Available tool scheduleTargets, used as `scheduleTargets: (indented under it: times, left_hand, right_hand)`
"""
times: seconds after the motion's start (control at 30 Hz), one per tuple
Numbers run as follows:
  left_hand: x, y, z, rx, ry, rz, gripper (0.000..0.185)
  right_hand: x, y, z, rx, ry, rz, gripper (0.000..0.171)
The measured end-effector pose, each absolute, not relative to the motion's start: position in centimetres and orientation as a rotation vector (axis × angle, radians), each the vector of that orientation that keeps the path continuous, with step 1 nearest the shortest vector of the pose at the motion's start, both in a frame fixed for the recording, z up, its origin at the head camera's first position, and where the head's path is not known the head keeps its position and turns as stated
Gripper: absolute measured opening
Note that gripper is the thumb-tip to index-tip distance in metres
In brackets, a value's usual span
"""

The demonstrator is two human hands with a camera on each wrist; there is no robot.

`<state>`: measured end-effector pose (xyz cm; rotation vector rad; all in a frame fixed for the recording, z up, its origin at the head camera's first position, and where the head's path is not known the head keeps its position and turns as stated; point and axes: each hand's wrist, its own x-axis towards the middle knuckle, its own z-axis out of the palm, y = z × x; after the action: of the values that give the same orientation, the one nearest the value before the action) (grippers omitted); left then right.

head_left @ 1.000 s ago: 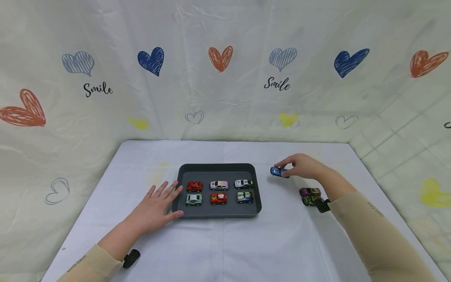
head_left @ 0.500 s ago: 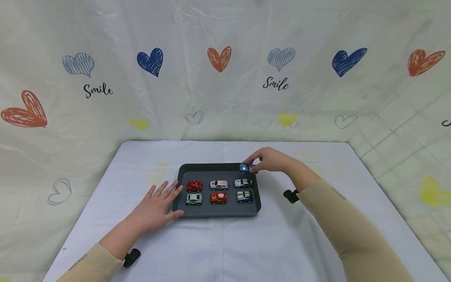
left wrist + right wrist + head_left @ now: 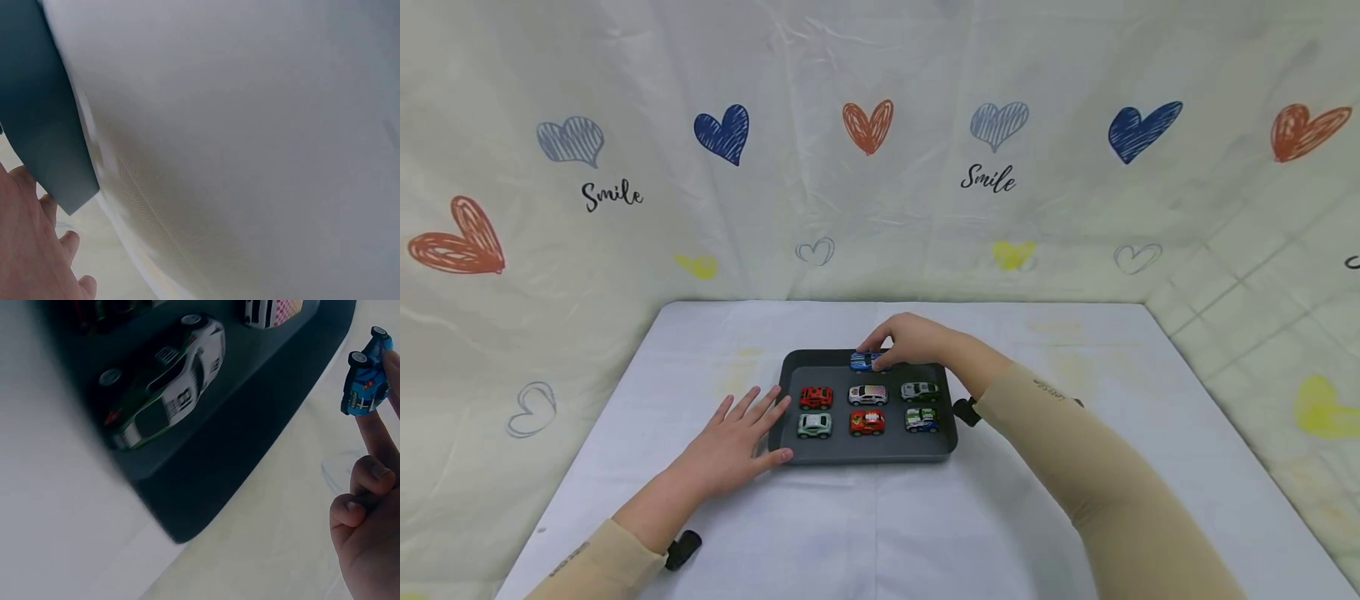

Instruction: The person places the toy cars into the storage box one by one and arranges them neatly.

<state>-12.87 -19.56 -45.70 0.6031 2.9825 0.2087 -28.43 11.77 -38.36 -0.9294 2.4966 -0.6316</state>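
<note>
Dark tray [image 3: 790,364] holds six toy cars; right-hand fingers [image 3: 880,337] pinch a blue car [image 3: 865,361] above it.

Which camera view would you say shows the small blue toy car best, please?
The right wrist view: the blue toy car appears close up, pinched in the right hand, wheels and markings clear. The head view shows it tiny, over the tray's far edge. The left wrist view misses it.

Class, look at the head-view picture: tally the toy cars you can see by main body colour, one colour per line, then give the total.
Red cars: 2
White cars: 2
Pale green car: 1
Green-and-blue car: 1
Blue car, pinched by the right hand: 1
Total: 7
</note>
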Motion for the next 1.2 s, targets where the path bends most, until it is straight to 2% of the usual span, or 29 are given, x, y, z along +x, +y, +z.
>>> scheduleTargets:
  times: [0.6, 1.2]
  left_hand:
    - [-13.0, -19.8, -45.9, 0.6, 2.976, 0.216, 0.084]
    - [-13.1, -20.1, -46.2, 0.631, 2.983, 0.264, 0.083]
  right_hand:
    - [-27.8, 5.0, -39.4, -0.992, 2.563, -0.354, 0.038]
    - [-28.0, 1.9, -41.5, -1.022, 2.585, -0.092, 0.037]
